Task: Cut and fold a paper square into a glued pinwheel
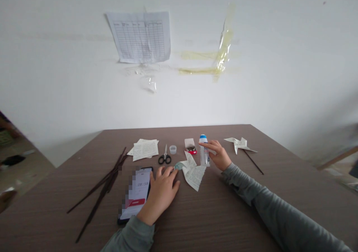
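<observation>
My left hand (163,190) lies palm down with fingers spread, its fingertips beside the teal-tinted corner of a printed-paper pinwheel (194,173). The pinwheel rests unmounted on the table, its blades folded. My right hand (219,155) reaches from the right with fingers stretched across the front of an upright clear glue bottle (205,158) with a blue cap. Those fingers overlap the bottle in view; no closed grip shows. Behind the pinwheel stands a small red-and-white box (191,151) of metal pins, its lid up. Black-handled scissors (165,158) lie beyond my left hand.
A phone (137,196) showing a timer lies beside my left hand. Several dark sticks (103,183) lie at left, with printed paper squares (145,149) behind. A small clear cup (173,149) stands near the scissors. At right lies a pinwheel on a stick (239,144).
</observation>
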A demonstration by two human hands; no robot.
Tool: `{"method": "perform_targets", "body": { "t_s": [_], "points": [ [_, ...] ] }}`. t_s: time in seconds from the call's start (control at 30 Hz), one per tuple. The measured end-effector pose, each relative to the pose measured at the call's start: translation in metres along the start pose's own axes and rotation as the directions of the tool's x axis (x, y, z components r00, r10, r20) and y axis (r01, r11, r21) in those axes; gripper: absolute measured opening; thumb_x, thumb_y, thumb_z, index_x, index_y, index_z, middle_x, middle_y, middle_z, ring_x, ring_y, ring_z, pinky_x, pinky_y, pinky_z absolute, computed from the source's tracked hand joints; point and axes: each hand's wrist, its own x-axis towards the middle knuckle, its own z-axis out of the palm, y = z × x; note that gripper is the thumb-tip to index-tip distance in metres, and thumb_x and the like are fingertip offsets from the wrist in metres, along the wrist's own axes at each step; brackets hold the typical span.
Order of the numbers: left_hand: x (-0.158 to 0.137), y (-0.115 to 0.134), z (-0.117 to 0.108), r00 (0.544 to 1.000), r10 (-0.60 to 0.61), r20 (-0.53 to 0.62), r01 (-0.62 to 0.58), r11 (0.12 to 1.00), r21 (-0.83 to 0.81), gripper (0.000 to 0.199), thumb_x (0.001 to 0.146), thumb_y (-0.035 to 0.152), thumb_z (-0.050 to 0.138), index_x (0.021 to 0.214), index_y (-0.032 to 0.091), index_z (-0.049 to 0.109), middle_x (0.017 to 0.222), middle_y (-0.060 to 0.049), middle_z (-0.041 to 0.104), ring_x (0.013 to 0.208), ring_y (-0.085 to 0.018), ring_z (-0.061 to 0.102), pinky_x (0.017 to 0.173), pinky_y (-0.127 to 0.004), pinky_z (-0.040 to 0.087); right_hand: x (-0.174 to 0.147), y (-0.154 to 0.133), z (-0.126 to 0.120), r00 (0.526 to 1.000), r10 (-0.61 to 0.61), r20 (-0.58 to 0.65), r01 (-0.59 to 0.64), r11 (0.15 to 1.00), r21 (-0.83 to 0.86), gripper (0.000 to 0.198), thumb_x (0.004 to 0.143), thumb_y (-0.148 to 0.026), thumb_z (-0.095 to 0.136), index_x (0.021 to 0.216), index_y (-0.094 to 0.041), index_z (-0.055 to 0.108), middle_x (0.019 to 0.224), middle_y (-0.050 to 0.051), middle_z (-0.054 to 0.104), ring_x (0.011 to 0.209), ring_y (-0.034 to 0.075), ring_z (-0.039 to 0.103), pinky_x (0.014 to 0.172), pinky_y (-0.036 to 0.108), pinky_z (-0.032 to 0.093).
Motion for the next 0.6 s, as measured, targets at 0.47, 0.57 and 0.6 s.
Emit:
{"method": "perform_targets", "body": {
  "t_s": [0.47, 0.57, 0.6],
  "points": [
    [0.005, 0.001, 0.009, 0.997, 0.040, -0.061, -0.040, 0.999, 0.009, 0.054, 0.120, 0.021, 0.071, 0.168, 0.037, 0.091, 0.174, -0.014, 0.087, 0.172, -0.053, 0.070, 0.147, -0.093, 0.050, -0.026, -0.006, 0.010, 0.967, 0.202, -0.158, -0.180, 0.973, 0.143, 0.060, 0.104, -0.046, 0.090, 0.162, -0.030, 0.093, 0.138, 0.017, 0.096, 0.128, 0.043, 0.092, 0.121, 0.061, 0.077],
    [0.005, 0.005, 0.006, 0.999, 0.026, -0.046, -0.026, 1.000, 0.002, 0.056, 0.121, 0.021, 0.069, 0.170, 0.038, 0.090, 0.175, -0.013, 0.087, 0.173, -0.052, 0.069, 0.148, -0.094, 0.047, -0.027, -0.013, 0.010, 0.973, 0.207, -0.100, -0.203, 0.978, 0.048, 0.058, 0.106, -0.051, 0.095, 0.160, -0.028, 0.092, 0.139, 0.020, 0.096, 0.130, 0.047, 0.094, 0.122, 0.065, 0.078],
    [0.005, 0.006, 0.004, 0.999, 0.023, -0.042, -0.023, 1.000, 0.000, 0.056, 0.121, 0.021, 0.069, 0.170, 0.039, 0.090, 0.175, -0.013, 0.087, 0.173, -0.052, 0.069, 0.148, -0.094, 0.047, -0.027, -0.016, 0.011, 0.973, 0.213, -0.087, -0.210, 0.977, 0.038, 0.055, 0.107, -0.053, 0.096, 0.156, -0.028, 0.093, 0.138, 0.020, 0.096, 0.130, 0.047, 0.094, 0.121, 0.066, 0.078]
  ]
}}
